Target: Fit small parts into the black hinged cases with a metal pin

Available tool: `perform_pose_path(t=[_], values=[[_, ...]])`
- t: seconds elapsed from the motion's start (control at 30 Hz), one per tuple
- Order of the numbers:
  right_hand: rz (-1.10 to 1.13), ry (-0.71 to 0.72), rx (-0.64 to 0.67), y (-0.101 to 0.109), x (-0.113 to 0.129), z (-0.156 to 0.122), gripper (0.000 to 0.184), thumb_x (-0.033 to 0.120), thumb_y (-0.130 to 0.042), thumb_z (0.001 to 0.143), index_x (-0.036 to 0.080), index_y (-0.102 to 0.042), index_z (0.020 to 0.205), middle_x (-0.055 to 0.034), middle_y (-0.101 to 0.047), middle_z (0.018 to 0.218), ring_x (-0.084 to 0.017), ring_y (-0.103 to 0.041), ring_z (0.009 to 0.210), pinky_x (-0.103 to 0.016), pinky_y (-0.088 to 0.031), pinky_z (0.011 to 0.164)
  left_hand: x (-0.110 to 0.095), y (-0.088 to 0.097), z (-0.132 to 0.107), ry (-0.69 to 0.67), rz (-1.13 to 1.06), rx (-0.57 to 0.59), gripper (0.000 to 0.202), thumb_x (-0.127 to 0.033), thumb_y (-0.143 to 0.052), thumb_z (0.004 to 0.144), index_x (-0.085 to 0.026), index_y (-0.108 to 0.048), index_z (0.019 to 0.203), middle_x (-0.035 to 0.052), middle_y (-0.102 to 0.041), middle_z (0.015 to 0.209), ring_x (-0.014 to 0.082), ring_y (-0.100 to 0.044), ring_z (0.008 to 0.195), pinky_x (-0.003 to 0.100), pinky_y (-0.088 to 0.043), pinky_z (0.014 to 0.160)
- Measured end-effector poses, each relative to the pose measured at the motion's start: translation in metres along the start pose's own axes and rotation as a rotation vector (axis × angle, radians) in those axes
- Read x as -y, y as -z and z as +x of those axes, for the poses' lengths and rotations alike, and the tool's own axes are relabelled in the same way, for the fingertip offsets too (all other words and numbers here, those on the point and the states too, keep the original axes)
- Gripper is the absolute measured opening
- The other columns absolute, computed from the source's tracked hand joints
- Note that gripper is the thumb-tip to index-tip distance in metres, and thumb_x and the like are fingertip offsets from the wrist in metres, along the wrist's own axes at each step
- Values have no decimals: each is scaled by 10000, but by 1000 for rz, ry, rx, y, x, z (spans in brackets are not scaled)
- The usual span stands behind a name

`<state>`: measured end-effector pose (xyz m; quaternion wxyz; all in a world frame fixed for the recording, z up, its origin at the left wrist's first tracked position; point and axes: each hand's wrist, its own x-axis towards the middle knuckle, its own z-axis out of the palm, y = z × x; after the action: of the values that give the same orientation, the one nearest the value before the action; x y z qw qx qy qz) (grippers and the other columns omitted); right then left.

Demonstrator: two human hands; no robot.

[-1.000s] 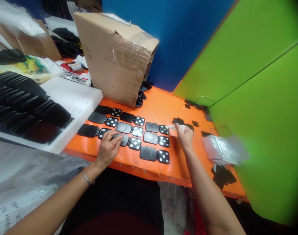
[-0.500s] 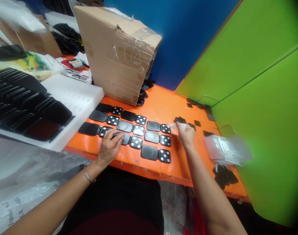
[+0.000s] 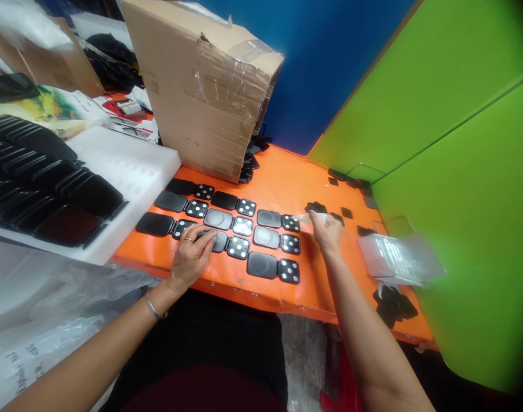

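Note:
My right hand (image 3: 328, 230) is closed round a small white squeeze bottle (image 3: 316, 218). The bottle's thin tip points left, at the edge of a black square piece with pale round dots (image 3: 291, 222). This square is hinged to a black rounded panel (image 3: 269, 218). My left hand (image 3: 191, 252) rests with loosely bent, slightly parted fingers over another black panel (image 3: 219, 241), whose dotted square (image 3: 238, 247) lies to its right. Several such hinged pairs lie opened flat in columns between my hands. The left hand partly covers a dotted square (image 3: 182, 228).
A tall cardboard box (image 3: 197, 91) stands at the back of the orange table (image 3: 287, 171). White foam (image 3: 158, 163) at left bears rows of black panels (image 3: 68, 177). A clear plastic-covered box (image 3: 388, 257) and black pieces (image 3: 394, 307) lie right, beside a green wall (image 3: 467, 200).
The view has shifted slightly. Both hands keep nearly the same places, and the bottle's tip stays by the same dotted square.

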<state>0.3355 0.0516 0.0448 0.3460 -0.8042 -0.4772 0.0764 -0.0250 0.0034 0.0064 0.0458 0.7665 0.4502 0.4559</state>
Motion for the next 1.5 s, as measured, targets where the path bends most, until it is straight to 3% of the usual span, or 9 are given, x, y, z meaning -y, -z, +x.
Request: perform_pose_path(t=[0.67, 1.17, 1.5], values=[[80, -42, -49, -3, -1, 1, 361, 516, -595, 757, 165, -660, 701, -91, -657, 657, -280, -632, 763, -321, -473, 610, -1, 1, 1, 9, 3, 19, 269, -147, -525, 913, -220, -635, 1147, 75, -584, 1072, 231, -536, 1090, 441, -474, 984], [-151, 68, -38, 4, 17, -6, 392, 541, -541, 784, 172, -636, 695, -105, -634, 662, -264, -603, 731, -327, -430, 640, -1, 1, 1, 20, 9, 30, 259, -163, -515, 919, -223, -633, 1142, 78, -582, 1076, 231, -529, 1094, 440, -460, 994], [28, -21, -24, 4, 1, -2, 391, 560, -570, 744, 185, -615, 644, -58, -590, 554, -245, -590, 639, -292, -410, 507, 0, 0, 0, 13, 9, 18, 258, -164, -518, 918, -226, -634, 1140, 78, -584, 1077, 233, -529, 1099, 435, -463, 990]])
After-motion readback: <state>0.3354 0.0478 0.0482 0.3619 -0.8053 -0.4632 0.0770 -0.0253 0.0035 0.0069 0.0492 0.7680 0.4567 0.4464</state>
